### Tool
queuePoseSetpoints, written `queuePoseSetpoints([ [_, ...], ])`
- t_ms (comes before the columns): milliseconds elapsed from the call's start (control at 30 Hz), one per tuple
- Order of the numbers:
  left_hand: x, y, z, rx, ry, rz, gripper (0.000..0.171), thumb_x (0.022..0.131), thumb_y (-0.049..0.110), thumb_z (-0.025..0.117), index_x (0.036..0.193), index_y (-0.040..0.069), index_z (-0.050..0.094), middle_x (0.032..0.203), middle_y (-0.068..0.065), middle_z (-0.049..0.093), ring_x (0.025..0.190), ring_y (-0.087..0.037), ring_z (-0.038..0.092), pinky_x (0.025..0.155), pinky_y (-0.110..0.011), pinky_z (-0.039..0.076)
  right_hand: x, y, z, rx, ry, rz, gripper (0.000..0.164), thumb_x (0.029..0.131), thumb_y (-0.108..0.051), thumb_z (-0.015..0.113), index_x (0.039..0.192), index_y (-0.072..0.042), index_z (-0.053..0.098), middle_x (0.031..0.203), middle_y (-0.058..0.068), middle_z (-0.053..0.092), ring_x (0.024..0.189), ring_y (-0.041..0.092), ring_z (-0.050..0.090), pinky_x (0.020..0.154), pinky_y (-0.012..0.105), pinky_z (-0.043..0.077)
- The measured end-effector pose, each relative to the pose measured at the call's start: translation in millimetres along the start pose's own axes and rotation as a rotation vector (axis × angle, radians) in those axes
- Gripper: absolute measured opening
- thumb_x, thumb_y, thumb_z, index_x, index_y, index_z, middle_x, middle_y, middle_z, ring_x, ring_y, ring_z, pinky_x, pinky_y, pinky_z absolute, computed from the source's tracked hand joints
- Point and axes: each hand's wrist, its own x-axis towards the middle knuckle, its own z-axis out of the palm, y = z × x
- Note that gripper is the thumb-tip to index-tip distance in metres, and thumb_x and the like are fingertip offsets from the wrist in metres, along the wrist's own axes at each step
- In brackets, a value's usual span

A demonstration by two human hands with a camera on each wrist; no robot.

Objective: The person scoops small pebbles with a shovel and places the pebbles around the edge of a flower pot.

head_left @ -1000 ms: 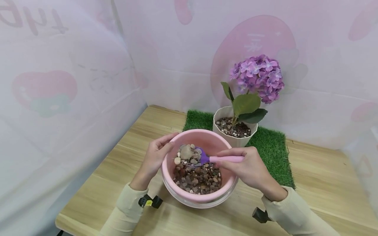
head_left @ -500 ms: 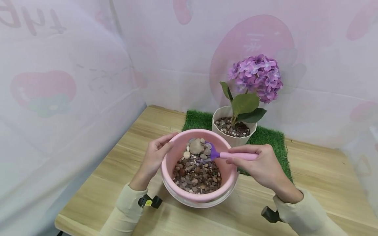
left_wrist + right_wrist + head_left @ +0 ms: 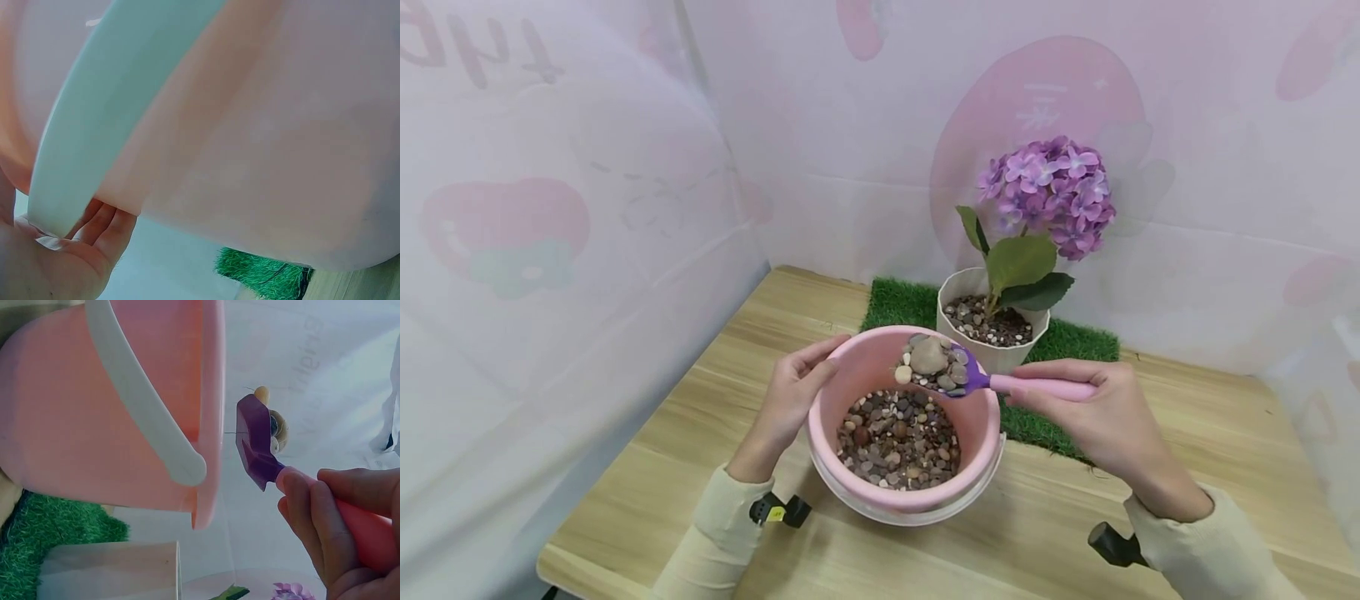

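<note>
A pink bucket (image 3: 822, 433) with pebbles (image 3: 901, 442) in its bottom stands on the table, its white handle (image 3: 119, 94) hanging down along the near side. My left hand (image 3: 786, 400) grips the bucket's left rim, thumb on the rim and fingers around the outside. In my right hand (image 3: 1093, 408) is the pink grip of a small purple shovel (image 3: 253, 440), held between thumb and fingers. The shovel's blade, level and heaped with stones (image 3: 929, 358), is above the bucket's right back rim. In the right wrist view the blade is apart from the rim.
Behind the bucket, a white pot (image 3: 1000, 357) with a purple hydrangea (image 3: 1052, 192) and pebbled soil stands on a green turf mat (image 3: 1078, 346). The wooden table (image 3: 700, 467) meets a printed white cloth (image 3: 820, 142) at the back and left.
My right hand has carried the loaded shovel up and to the right, from over the bucket's middle to its right back rim. The left hand keeps its grip on the rim.
</note>
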Motion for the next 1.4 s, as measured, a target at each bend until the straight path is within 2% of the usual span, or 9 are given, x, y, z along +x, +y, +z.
queuePoseSetpoints([
  [500,-0.2,0.6,-0.7,-0.017,-0.014,-0.014,0.041,0.104,0.010,0.060,0.144,0.000,0.063,0.145,-0.020,0.066,0.115,-0.018,0.074,0.094,-0.029,0.066,-11.4,8.2,-27.5,-0.097,0.078,0.036,0.037,0.094,-0.028,0.082,0.124,-0.007,0.078,0.100,0.000,0.084,0.096,0.016,0.081,0.084,0.020,0.066],
  [600,-0.1,0.6,-0.9,-0.015,-0.015,-0.015,0.041,0.104,0.010,0.060,0.144,0.000,0.063,0.146,-0.020,0.065,0.115,-0.016,0.074,0.095,-0.028,0.065,-13.1,11.4,-33.2,-0.115,0.101,0.056,0.039,0.094,-0.031,0.082,0.125,-0.008,0.078,0.100,-0.001,0.084,0.093,0.011,0.080,0.060,0.017,0.059],
  [700,0.0,0.3,-1.3,-0.018,-0.018,-0.014,0.041,0.105,0.010,0.060,0.145,0.000,0.062,0.146,-0.021,0.064,0.116,-0.016,0.073,0.096,-0.028,0.065,-13.9,13.7,-38.5,-0.152,0.129,0.077,0.038,0.093,-0.036,0.081,0.124,-0.014,0.079,0.099,-0.003,0.084,0.075,0.001,0.076,0.044,0.028,0.045],
  [733,0.1,0.1,-1.4,-0.018,-0.019,-0.014,0.041,0.105,0.010,0.059,0.145,-0.001,0.062,0.147,-0.021,0.064,0.116,-0.017,0.073,0.096,-0.028,0.065,-14.0,14.5,-40.2,-0.167,0.137,0.080,0.037,0.093,-0.038,0.081,0.123,-0.015,0.079,0.099,-0.003,0.084,0.075,-0.001,0.075,0.044,0.028,0.043],
  [833,0.1,-0.1,-1.6,-0.017,-0.020,-0.016,0.042,0.105,0.010,0.059,0.145,-0.001,0.061,0.146,-0.020,0.065,0.118,-0.018,0.073,0.096,-0.028,0.065,-13.8,16.4,-45.1,-0.174,0.152,0.075,0.036,0.094,-0.039,0.080,0.122,-0.018,0.080,0.100,-0.002,0.084,0.080,0.002,0.078,0.065,0.013,0.059],
  [900,0.1,-0.1,-1.7,-0.014,-0.020,-0.016,0.042,0.105,0.010,0.059,0.145,0.000,0.062,0.146,-0.020,0.065,0.119,-0.018,0.072,0.096,-0.028,0.065,-13.5,17.9,-48.5,-0.162,0.155,0.063,0.036,0.095,-0.036,0.080,0.124,-0.015,0.079,0.102,0.000,0.083,0.100,0.009,0.079,0.085,0.011,0.061],
  [933,0.0,0.0,-1.6,-0.014,-0.020,-0.016,0.041,0.105,0.010,0.059,0.145,0.000,0.062,0.146,-0.019,0.065,0.119,-0.018,0.072,0.097,-0.028,0.064,-13.3,18.7,-50.2,-0.153,0.159,0.062,0.037,0.095,-0.035,0.080,0.124,-0.013,0.079,0.102,0.001,0.083,0.100,0.010,0.079,0.088,0.012,0.062],
  [1167,-0.8,1.0,-2.1,-0.015,-0.020,-0.012,0.041,0.105,0.010,0.059,0.145,0.002,0.063,0.147,-0.018,0.065,0.119,-0.017,0.072,0.097,-0.027,0.064,-8.8,28.0,-60.8,-0.168,0.214,0.059,0.038,0.094,-0.032,0.081,0.123,-0.008,0.078,0.098,0.001,0.084,0.093,0.011,0.080,0.085,0.012,0.062],
  [1400,-0.3,0.2,-1.9,-0.020,-0.022,-0.015,0.041,0.105,0.009,0.058,0.145,0.001,0.062,0.147,-0.020,0.064,0.120,-0.020,0.072,0.097,-0.027,0.064,-2.9,38.4,-68.7,-0.210,0.224,0.140,0.044,0.092,-0.044,0.081,0.126,-0.015,0.078,0.101,-0.005,0.084,0.097,0.002,0.078,0.085,0.006,0.059],
])
